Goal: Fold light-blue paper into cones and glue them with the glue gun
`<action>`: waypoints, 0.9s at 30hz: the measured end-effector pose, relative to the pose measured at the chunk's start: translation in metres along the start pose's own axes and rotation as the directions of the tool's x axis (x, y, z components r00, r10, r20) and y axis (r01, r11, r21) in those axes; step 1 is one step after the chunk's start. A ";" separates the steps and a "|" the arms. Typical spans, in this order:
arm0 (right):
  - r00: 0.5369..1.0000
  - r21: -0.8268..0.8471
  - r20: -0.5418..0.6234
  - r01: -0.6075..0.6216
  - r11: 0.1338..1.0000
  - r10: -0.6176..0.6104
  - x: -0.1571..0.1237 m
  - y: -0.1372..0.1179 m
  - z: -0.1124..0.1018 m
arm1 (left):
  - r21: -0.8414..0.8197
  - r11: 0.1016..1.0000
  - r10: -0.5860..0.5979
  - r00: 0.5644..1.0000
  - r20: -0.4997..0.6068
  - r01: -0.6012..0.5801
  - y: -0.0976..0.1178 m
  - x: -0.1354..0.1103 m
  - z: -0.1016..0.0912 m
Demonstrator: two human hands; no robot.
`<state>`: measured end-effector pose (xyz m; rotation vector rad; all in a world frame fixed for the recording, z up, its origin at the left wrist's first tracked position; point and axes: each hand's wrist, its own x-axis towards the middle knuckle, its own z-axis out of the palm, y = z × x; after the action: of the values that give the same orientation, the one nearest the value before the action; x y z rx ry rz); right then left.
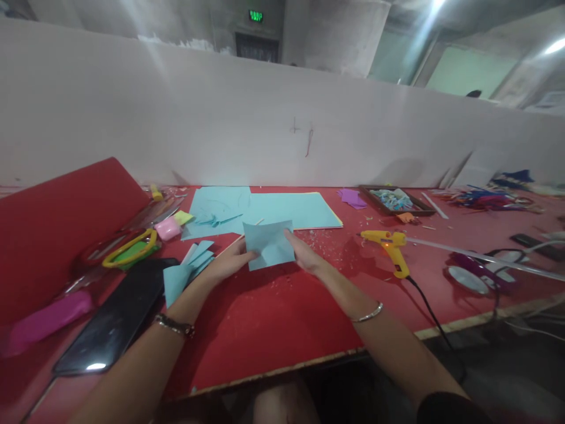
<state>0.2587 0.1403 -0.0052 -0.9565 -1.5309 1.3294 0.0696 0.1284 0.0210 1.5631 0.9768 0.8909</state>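
Between my two hands is a small piece of light blue paper (270,246), raised above the red table and slightly curved. My left hand (232,259) grips its left edge with the thumb in front; a thin pale stick (238,241) shows by that hand, and I cannot tell whether the fingers hold it. My right hand (304,252) pinches the paper's right edge, its other fingers behind the sheet. Beside my left forearm lie folded pieces of blue paper (176,280). Behind the hands are larger blue sheets (293,209), with thin blue scraps on the left one.
A yellow glue gun (391,244) with a black cord rests to the right. A brown tray (424,206) holds crumpled scraps. Purple paper (353,198) lies near the white partition (265,118). At left are a black phone-like slab (119,318) and a yellow-rimmed item (132,250).
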 end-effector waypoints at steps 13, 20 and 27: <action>0.983 0.050 -0.184 0.023 0.998 -0.013 0.003 -0.010 -0.005 | 0.041 0.995 -0.088 0.995 -0.056 0.090 0.005 0.001 -0.001; 0.976 -0.061 -0.151 0.148 0.987 -0.155 0.000 -0.025 -0.008 | -0.025 0.992 -0.123 0.980 -0.154 0.121 0.003 0.000 -0.003; 0.944 -0.349 -0.051 0.289 0.891 -0.326 0.000 -0.018 -0.013 | -0.100 0.984 -0.169 0.964 -0.207 0.151 0.007 -0.001 -0.002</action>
<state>0.2713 0.1421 0.0128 -0.9263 -1.7746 0.7916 0.0680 0.1273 0.0281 1.3159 1.1865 0.9876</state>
